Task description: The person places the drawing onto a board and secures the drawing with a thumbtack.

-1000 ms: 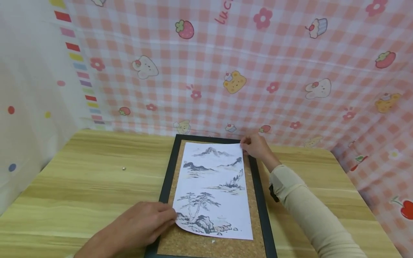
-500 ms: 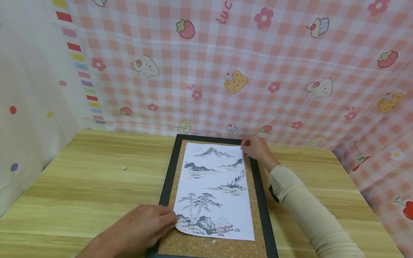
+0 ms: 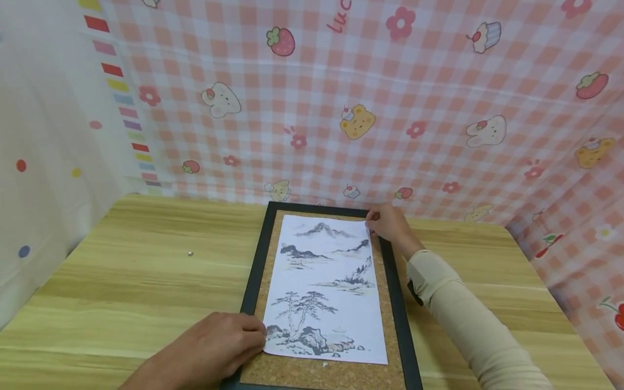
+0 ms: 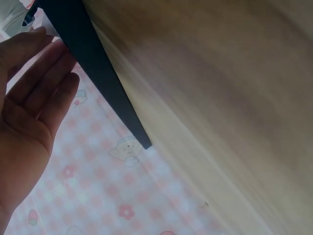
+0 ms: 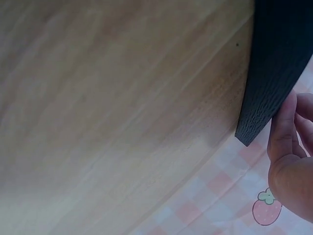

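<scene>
A white sheet of paper (image 3: 341,311) printed with an ink landscape of mountains and pine trees lies over a cork board (image 3: 287,374) with a black frame (image 3: 401,319). At the sheet's lower left corner, my left hand (image 3: 219,341) pinches the edge between thumb and fingers; in the left wrist view this hand (image 4: 32,112) is beside the frame (image 4: 98,68), its other fingers loosely bent. My right hand (image 3: 390,223) pinches the upper right corner, above the frame's top right. The right wrist view shows this hand (image 5: 288,161) against the frame (image 5: 271,73), its fingertips partly hidden.
The board lies on a wood-grain table (image 3: 161,281). A small shiny round piece (image 3: 190,253) sits on the table left of the board. Behind stands a pink checked curtain (image 3: 312,97), close to the board's far edge. A small white speck (image 3: 325,364) is on the cork below the sheet.
The sheet's curved lower left edge has come down and straightened as my left hand lowered slightly. My right hand stays at the upper right corner.
</scene>
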`<state>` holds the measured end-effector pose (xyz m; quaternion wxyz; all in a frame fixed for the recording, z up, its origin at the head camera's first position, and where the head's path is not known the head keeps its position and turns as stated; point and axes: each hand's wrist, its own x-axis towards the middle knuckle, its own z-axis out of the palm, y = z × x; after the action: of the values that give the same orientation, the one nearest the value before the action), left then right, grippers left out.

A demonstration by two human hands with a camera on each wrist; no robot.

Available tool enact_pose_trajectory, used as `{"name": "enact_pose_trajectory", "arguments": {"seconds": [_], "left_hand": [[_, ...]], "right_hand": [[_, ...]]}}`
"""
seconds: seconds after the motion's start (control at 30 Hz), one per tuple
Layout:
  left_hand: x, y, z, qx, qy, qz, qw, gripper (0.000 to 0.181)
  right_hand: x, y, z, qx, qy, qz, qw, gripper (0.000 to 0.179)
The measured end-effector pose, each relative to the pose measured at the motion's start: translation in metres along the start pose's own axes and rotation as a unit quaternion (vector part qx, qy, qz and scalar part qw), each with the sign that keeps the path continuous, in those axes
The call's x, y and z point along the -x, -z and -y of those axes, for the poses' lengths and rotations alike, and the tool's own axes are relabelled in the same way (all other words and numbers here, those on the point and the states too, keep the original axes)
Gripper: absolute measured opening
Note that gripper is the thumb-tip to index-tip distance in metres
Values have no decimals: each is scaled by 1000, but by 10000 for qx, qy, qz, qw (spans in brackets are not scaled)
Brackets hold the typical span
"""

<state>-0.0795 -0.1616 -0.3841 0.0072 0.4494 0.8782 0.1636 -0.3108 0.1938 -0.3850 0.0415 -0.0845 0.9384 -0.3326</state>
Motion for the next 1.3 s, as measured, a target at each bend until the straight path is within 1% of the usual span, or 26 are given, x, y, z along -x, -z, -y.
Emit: {"name": "enact_pose_trajectory", "arguments": {"seconds": [0.1,0.3,0.37,0.47,0.6,0.7,0.77,0.83,0.9,1.0,1.07,1.1,1.23,1.3], "left_hand": [[1,-2,1,-96,-166,-109,9998,12],[2,-5,2,-372,-434,-300,9979,13],[2,-5,2,-451,-484,-342,9972,13],[1,-4,1,-470,-457,-310,9974,14],[1,-3,1,-419,-352,-178,9983,13],[-1,-2,-1,-464,-310,-190,9983,12],[-3,-1,-2,-487,-218,-175,9984,10],[-6,0,-3,-577,-149,-224,9980,8],[-9,1,-4,-719,-100,-361,9967,6],[-13,4,-5,-1044,-83,-756,9916,4],[-15,6,-5,-1271,52,-957,9873,8],[-16,8,-5,-1355,164,-987,9857,13],[-18,15,-6,-1519,672,-886,9821,29],[-19,18,-6,-1592,775,-923,9799,33]], "right_hand": [[1,1,0,104,-2,-48,9999,7],[2,1,-1,103,-37,-116,9999,7],[3,1,-1,83,-51,-155,9998,7],[2,0,0,90,-36,-223,9997,6],[1,-2,0,152,-7,-298,9994,5],[1,-3,1,227,48,-362,9991,4],[0,-4,1,284,117,-397,9987,4],[0,-5,0,343,176,-424,9984,3],[0,-6,0,418,213,-456,9979,3],[0,-8,-2,468,210,-473,9976,4],[-1,-9,-3,497,188,-468,9975,4],[-1,-9,-3,511,162,-462,9975,3],[-1,-10,-3,557,137,-464,9973,3],[-1,-10,-2,595,142,-502,9969,3]]}}
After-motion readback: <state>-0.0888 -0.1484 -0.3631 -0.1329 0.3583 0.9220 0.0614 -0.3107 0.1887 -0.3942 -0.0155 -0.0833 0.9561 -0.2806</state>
